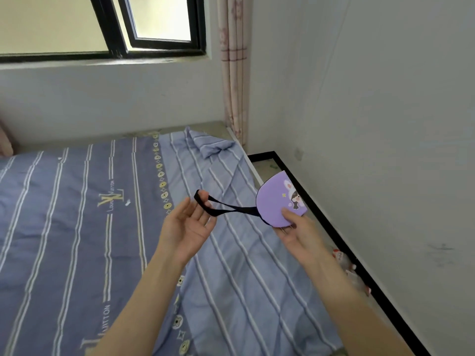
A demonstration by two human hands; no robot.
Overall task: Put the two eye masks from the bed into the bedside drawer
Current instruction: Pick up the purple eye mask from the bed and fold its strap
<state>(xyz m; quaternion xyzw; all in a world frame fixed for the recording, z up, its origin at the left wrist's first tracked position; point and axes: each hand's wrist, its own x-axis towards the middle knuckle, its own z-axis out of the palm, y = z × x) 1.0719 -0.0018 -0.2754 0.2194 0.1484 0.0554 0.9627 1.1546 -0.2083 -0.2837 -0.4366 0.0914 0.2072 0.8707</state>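
A purple eye mask (276,201) with a cartoon print is held in the air above the bed's right side. My right hand (295,227) pinches its lower edge between thumb and fingers. Its black elastic strap (226,210) stretches left and loops over a fingertip of my left hand (189,224), whose palm faces up with the fingers spread. A second eye mask and the bedside drawer are not in view.
The bed (77,227) carries a blue striped duvet and a lighter striped sheet. A black baseboard (341,237) runs along the white wall on the right. Small toys (344,263) lie in the gap by the wall. A pink curtain (235,73) hangs in the corner.
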